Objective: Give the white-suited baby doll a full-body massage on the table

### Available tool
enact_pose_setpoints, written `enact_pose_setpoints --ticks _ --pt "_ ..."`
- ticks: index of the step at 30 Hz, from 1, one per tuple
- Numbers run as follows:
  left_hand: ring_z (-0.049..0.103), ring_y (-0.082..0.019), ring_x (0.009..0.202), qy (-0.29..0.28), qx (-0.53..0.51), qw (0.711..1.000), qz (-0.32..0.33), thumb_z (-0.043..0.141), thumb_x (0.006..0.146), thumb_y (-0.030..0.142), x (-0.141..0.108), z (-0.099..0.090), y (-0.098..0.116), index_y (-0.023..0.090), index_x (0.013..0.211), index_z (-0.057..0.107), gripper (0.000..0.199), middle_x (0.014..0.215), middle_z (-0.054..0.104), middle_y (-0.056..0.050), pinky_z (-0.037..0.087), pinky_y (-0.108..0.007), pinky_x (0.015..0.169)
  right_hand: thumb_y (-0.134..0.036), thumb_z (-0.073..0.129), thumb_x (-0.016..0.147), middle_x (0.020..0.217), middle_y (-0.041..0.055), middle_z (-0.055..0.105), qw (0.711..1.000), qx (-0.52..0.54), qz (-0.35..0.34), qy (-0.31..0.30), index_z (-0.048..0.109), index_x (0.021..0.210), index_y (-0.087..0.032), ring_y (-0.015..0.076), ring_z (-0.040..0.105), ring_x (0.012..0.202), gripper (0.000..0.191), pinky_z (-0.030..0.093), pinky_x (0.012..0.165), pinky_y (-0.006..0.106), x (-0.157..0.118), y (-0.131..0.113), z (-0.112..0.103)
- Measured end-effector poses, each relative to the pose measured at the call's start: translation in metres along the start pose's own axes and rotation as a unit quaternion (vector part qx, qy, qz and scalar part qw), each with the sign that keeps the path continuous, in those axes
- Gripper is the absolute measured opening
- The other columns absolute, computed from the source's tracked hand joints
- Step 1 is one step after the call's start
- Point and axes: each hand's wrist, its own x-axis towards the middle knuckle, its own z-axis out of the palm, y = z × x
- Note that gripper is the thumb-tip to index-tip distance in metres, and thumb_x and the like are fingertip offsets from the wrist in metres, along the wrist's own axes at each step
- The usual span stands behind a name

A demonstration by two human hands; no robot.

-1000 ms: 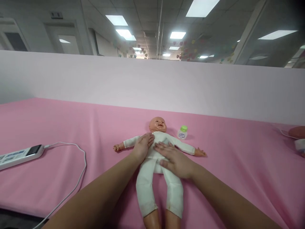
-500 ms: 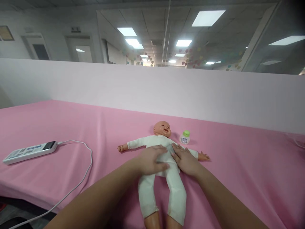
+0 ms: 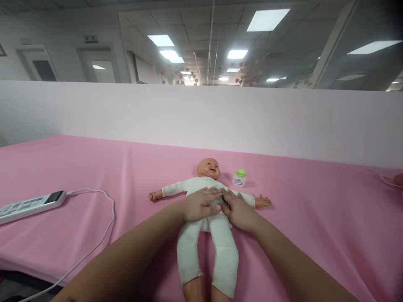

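Observation:
A baby doll [image 3: 206,167] in a white suit lies on its back on the pink cloth [image 3: 94,167], arms spread, legs toward me. My left hand [image 3: 198,204] lies flat across the doll's belly, fingers pointing right. My right hand [image 3: 239,212] rests flat on the doll's right side, fingertips meeting those of the left hand at the middle of the torso. Neither hand grips anything. A small white bottle with a green cap [image 3: 239,178] stands just right of the doll's head.
A white power strip [image 3: 30,204] lies at the left, its white cable [image 3: 107,226] looping toward the table's near edge. A pale partition wall [image 3: 201,117] runs along the far side. A pinkish object [image 3: 399,179] shows at the right edge.
My left hand slid from the doll's shoulder down onto its belly. My right hand moved from the hips up to the right side of the torso, so the fingertips now meet.

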Motion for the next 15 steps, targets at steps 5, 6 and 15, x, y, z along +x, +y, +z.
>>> enact_pose_setpoints --ticks 5,6,15 --pt "0.047 -0.036 0.146 0.05 0.087 0.995 0.031 0.086 0.075 0.05 0.012 -0.013 -0.018 0.032 0.121 0.076 0.051 0.14 0.067 -0.008 0.013 -0.05 0.128 -0.04 0.04 0.103 0.169 0.0125 0.028 1.0 -0.006 0.021 -0.002 0.025 0.164 -0.01 0.0309 0.021 0.159 0.07 0.013 0.129 0.053 -0.003 -0.006 -0.003" --pt "0.045 -0.034 0.147 0.046 0.12 0.991 0.025 0.08 0.08 0.056 0.013 -0.018 -0.021 0.031 0.126 0.074 0.052 0.144 0.064 -0.008 0.013 -0.049 0.128 -0.04 0.04 0.103 0.17 0.012 0.027 1.0 -0.003 0.023 -0.005 0.025 0.164 -0.01 0.0303 0.021 0.159 0.07 0.013 0.13 0.052 -0.004 -0.007 -0.004" --pt "0.013 -0.024 0.16 0.009 0.454 0.882 -0.127 0.024 0.105 0.06 0.01 -0.06 -0.046 0.014 0.165 0.024 0.077 0.172 0.017 -0.009 0.01 -0.042 0.13 -0.047 0.044 0.103 0.168 0.0076 0.032 0.999 0.042 0.007 0.015 0.033 0.162 -0.017 0.0278 0.025 0.158 0.067 0.015 0.131 0.051 -0.009 -0.002 -0.009"
